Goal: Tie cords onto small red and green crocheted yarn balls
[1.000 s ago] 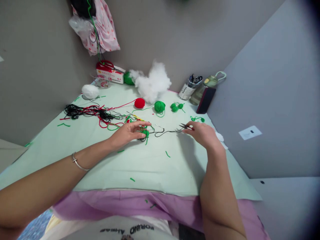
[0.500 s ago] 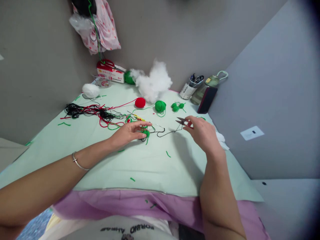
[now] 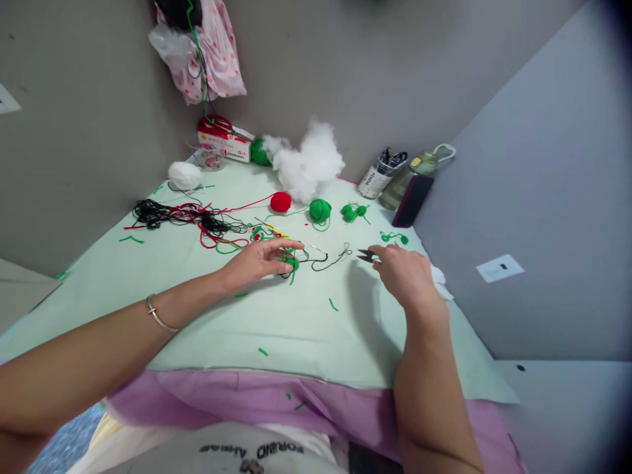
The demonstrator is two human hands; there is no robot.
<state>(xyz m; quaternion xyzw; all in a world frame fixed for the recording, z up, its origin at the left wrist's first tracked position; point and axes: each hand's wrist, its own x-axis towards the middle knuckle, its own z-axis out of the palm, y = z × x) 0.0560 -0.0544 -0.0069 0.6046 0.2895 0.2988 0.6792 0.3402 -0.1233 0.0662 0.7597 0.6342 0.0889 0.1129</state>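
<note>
My left hand [image 3: 257, 264] rests on the table with thumb and forefinger around a small green crochet piece [image 3: 292, 264], which is partly hidden. Black yarn [image 3: 320, 268] trails from that piece to the right and ends in a loose curl. Beside the yarn lies a thin metal needle [image 3: 318, 249]. My right hand [image 3: 405, 271] is closed around thread snips [image 3: 365, 255], whose dark blades point left, slightly parted and clear of the yarn end.
Behind my left hand lie tangled black and red yarns [image 3: 207, 220]. Further back are a red yarn ball [image 3: 280, 202], a green yarn ball [image 3: 320, 210], white stuffing [image 3: 311, 164] and a white yarn ball [image 3: 185, 176]. A pen cup [image 3: 374, 181], bottle [image 3: 395, 187] and phone [image 3: 413, 201] stand at right.
My right hand and the snips have drawn a little to the right and down. The black yarn, which reached up to the snips, now ends loose on the table. My left hand stays put.
</note>
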